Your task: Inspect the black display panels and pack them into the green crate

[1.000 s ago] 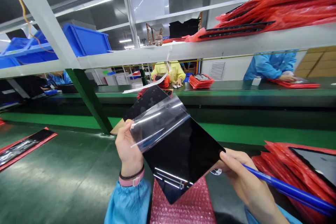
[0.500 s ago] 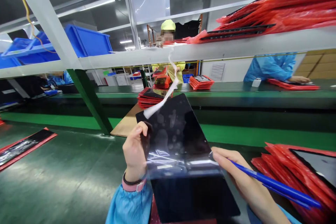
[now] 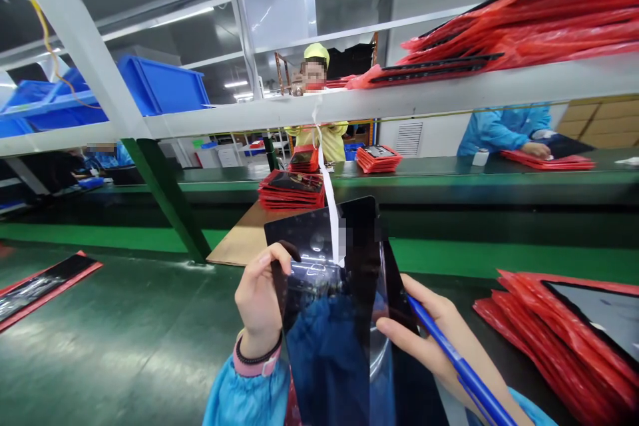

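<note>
A glossy black screen panel is held tilted up before me, reflecting blue cloth and lights. My left hand grips its left edge, thumb on the front near the upper corner. At its right edge, my right hand is closed with the thumb over the front, and a blue pen lies across that hand. Near the right thumb, a bright line like the edge of clear film runs down the glass. A white strip hangs from the shelf, its lower end overlapping the panel's top; contact is unclear.
Stacked red-wrapped panels lie at right, with another stack beyond the cardboard. A flat red-edged panel lies left. Overhead, the white shelf bears blue bins. Co-workers sit opposite.
The panel has tilted, and its reflections have shifted. My right hand has moved its thumb onto the panel's front. The white strip now hangs straighter. A co-worker at right has lifted a dark panel.
</note>
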The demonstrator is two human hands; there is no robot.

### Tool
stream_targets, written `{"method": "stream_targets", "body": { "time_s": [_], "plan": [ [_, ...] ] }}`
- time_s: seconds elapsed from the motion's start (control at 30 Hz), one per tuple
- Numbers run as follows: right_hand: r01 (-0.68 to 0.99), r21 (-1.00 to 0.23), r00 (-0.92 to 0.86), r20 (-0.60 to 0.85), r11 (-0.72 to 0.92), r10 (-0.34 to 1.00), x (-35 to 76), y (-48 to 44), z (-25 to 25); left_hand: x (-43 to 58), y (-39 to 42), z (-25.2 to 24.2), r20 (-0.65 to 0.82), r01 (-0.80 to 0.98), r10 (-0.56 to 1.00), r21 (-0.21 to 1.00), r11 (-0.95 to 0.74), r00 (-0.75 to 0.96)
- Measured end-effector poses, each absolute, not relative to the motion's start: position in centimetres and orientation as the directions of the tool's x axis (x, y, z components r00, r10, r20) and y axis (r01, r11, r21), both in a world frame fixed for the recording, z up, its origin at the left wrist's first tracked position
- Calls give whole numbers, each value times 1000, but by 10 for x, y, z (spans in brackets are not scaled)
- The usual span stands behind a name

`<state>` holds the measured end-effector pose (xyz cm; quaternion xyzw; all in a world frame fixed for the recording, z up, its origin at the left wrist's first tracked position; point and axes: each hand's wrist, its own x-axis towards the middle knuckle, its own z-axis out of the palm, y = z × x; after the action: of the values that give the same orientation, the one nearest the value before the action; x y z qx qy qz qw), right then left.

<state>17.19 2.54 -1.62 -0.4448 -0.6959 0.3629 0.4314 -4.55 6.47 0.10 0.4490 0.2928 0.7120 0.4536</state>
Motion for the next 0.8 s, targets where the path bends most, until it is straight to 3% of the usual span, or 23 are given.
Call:
{"method": "stream_targets", "body": {
  "time_s": [0.3,0.47,0.63,0.8],
  "plan": [
    [456,-753,-93,490,475,866,171,14,-44,-42,58,-13,356,-238,918,889,-391,-176],
    [602,-537,-308,527,591,792,179,-6,-69,-39,35,-38,230,-135,965,960,-247,-128],
    [530,-550,-307,585,646,750,180,-37,-69,-39,-2,-55,267,-53,952,959,-278,-147],
    [422,-592,-146,704,687,695,178,-61,-82,-32,-47,-62,298,70,936,954,-290,-186]
  ]
}}
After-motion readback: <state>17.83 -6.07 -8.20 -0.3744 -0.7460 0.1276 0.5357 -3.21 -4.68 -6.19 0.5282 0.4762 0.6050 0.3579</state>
